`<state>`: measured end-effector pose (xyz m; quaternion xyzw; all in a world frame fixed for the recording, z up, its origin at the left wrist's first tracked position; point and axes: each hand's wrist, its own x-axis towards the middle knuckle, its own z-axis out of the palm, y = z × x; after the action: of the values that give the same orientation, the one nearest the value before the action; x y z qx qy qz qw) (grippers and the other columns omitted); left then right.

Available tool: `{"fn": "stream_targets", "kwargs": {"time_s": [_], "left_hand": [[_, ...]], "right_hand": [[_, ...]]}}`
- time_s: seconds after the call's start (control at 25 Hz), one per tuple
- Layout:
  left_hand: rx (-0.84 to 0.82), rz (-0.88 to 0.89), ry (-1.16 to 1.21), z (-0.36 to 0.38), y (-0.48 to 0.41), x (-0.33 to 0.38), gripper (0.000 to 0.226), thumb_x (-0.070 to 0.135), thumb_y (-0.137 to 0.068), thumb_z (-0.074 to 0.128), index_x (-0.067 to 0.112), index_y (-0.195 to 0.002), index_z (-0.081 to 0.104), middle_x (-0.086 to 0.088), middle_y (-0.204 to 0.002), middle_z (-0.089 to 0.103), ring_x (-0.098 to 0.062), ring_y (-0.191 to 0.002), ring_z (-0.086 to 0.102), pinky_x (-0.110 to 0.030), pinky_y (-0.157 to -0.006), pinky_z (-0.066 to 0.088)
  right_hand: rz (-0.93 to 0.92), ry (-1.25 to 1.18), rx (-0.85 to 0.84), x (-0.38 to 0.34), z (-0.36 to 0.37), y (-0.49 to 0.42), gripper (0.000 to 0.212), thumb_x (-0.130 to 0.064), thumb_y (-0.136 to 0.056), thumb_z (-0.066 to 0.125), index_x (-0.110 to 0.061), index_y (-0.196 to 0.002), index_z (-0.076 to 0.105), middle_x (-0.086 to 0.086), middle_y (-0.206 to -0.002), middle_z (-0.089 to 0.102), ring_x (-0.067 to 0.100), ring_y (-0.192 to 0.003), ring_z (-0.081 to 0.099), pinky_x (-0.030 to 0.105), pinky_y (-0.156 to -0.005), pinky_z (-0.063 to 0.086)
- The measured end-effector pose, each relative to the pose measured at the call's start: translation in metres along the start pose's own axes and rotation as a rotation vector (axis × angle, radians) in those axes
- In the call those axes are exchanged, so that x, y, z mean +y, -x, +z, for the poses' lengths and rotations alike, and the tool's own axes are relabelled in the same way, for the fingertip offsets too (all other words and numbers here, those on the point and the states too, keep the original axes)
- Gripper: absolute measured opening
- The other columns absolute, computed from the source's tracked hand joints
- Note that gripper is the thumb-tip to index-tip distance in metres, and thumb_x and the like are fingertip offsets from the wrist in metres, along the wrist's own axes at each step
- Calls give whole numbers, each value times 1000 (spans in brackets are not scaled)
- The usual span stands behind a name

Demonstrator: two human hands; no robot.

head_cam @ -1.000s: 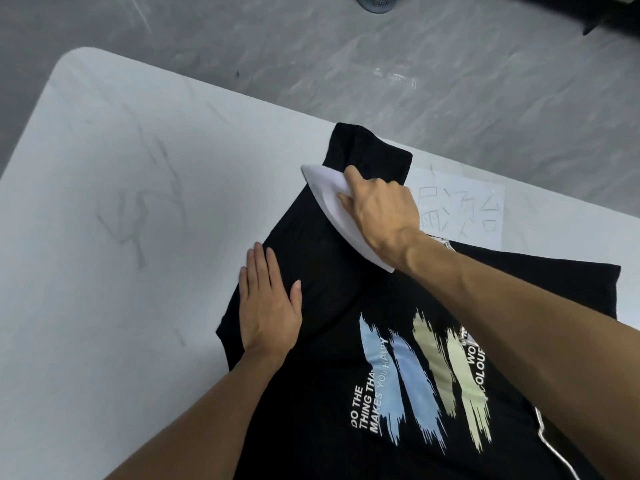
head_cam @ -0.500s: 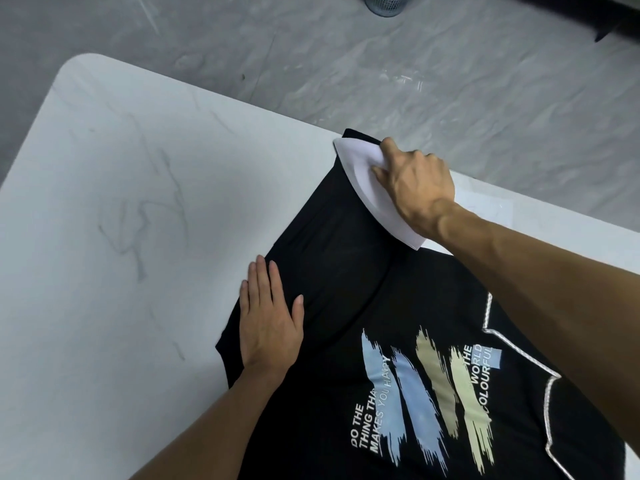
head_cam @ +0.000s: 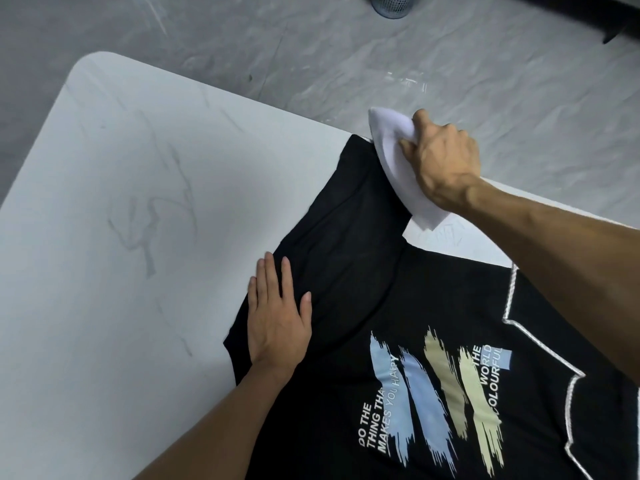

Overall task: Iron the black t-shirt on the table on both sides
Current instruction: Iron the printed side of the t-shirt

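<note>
A black t-shirt [head_cam: 346, 271] lies spread on a white marble-patterned table [head_cam: 121, 220], seen from above by a camera on the person's head. The shirt covers the right part of the table, its sleeve reaching up to the far edge. Its front faces up, showing a print [head_cam: 440, 393] of blue and pale yellow brush strokes with white lettering, and a silvery outline runs near the right edge of the view.

The left hand [head_cam: 277, 317] lies flat and open, palm down and fingers together, pressing on the shirt's left edge, with the fingertips pointing toward the far edge of the table.

The right hand [head_cam: 446, 161] is closed around the top of a white iron-shaped object [head_cam: 394, 164], its fingers curled over the handle area, which the hand hides. The object's pointed tip sticks out past the far edge of the table, over the floor, while its sole rests on the end of the sleeve at that edge. Just beside its rear end, a white sheet of paper [head_cam: 446, 237] with faint markings lies on the table, partly tucked under the shirt.

Beyond the table is a grey marbled floor [head_cam: 519, 81], with a mesh bin [head_cam: 391, 5] at the top edge of the view.
</note>
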<state>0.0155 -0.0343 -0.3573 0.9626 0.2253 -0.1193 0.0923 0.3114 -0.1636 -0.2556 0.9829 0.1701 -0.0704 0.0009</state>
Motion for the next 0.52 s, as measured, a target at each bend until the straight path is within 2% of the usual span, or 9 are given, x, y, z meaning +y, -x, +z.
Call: {"fn": "stream_targets", "kwargs": {"time_s": [0.2, 0.32, 0.52], "left_hand": [[7, -39, 111, 0, 1, 1, 68, 42, -102, 14, -4, -153, 12, -20, -163, 9, -28, -152, 8, -44, -122, 18], [17, -52, 129, 0, 2, 0, 68, 41, -102, 15, -4, -153, 12, -20, -162, 9, -28, -152, 8, -44, -122, 18], [-8, -29, 18, 0, 0, 1, 71, 49, -100, 14, 4, -155, 12, -22, -162, 7, -33, -151, 7, -44, -123, 15]], "right_hand": [[-309, -7, -112, -50, -4, 71, 29, -41, -99, 39, -19, -117, 42, 20, -90, 66, 42, -81, 62, 38, -60, 31], [-457, 49, -195, -70, 10, 111, 26, -37, -101, 35, -20, -119, 39, 9, -86, 68, 36, -74, 64, 35, -57, 31], [-351, 70, -119, -54, 22, 86, 19, -30, -100, 40, -19, -115, 41, 12, -90, 68, 39, -76, 64, 36, -57, 32]]}}
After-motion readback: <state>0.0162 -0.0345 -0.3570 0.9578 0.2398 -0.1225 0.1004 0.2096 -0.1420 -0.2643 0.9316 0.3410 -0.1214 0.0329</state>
